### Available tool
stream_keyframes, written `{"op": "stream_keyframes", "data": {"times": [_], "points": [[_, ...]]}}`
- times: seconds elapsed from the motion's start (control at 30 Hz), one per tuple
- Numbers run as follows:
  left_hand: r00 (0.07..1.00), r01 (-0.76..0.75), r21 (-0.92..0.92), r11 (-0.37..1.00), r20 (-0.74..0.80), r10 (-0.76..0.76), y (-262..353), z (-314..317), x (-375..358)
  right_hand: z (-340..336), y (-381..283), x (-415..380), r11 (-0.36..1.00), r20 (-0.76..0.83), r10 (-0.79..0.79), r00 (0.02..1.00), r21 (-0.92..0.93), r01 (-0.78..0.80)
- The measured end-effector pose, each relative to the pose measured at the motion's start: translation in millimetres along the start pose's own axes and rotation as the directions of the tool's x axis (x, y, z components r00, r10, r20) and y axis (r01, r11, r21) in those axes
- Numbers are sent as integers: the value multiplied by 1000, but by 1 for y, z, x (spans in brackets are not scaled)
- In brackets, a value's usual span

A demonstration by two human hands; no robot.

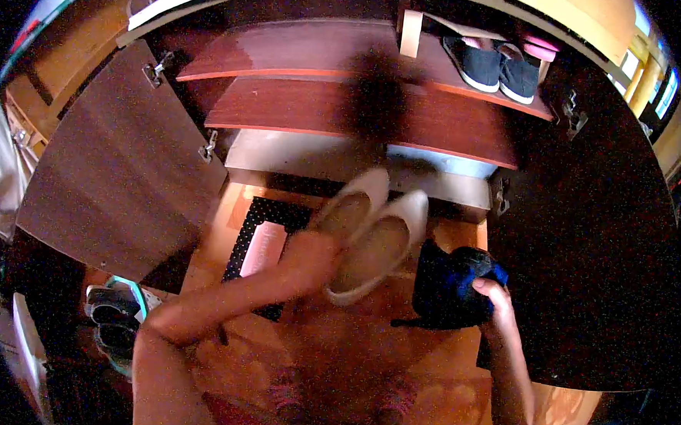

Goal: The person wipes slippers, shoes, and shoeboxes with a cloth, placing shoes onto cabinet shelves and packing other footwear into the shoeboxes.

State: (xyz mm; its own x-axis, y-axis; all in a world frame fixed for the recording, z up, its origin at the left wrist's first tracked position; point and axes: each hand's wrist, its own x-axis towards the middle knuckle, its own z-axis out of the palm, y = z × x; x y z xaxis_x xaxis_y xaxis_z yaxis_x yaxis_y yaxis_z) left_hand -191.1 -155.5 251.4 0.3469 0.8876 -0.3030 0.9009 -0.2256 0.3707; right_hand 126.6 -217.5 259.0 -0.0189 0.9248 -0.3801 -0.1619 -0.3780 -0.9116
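Observation:
My left hand point(319, 261) is closed on a pair of pale flat shoes point(393, 242), gripped near the heels, with the toes pointing at the cabinet. The shoes are held side by side and look slightly blurred. In my right hand point(496, 298) is a dark blue and black bundle point(452, 288) that looks soft like cloth; its kind is not clear. My right thumb lies across its top, and the other fingers are hidden. Beneath my left hand lies a black, white-dotted flat item point(251, 223) with a pink label point(265, 247).
A low cabinet stands ahead, its left door point(127, 163) and right door point(585, 248) swung wide. Black slip-on shoes point(490, 66) sit at the right of the upper shelf point(287, 48). A lower shelf point(307, 107) runs beneath it. Dark shoes point(115, 316) stand at the lower left.

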Motion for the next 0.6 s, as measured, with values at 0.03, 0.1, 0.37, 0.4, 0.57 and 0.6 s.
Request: {"op": "stream_keyframes", "data": {"times": [0.03, 0.1, 0.37, 0.4, 0.57, 0.6], "points": [[991, 47, 381, 923, 99, -92, 25, -58, -20, 5, 1, 1, 998, 26, -46, 999, 39, 45], [940, 45, 259, 965, -338, 47, 19, -89, -39, 20, 5, 4, 999, 63, 25, 998, 45, -28], [790, 316, 142, 938, -587, -177, 24, -219, 46, 72, 18, 16, 977, 438, -211, 874, 123, 174], [761, 339, 107, 935, -616, -205, 29, -222, 53, 80, 5, 4, 981, 459, -192, 867, 106, 161], [721, 416, 83, 906, -638, -272, 24, -250, 102, 86, 21, 5, 983, 467, -174, 867, 25, 184], [688, 441, 49, 896, -660, -302, 21, -254, 109, 88, 22, 2, 981, 432, -181, 883, 21, 191]]}}
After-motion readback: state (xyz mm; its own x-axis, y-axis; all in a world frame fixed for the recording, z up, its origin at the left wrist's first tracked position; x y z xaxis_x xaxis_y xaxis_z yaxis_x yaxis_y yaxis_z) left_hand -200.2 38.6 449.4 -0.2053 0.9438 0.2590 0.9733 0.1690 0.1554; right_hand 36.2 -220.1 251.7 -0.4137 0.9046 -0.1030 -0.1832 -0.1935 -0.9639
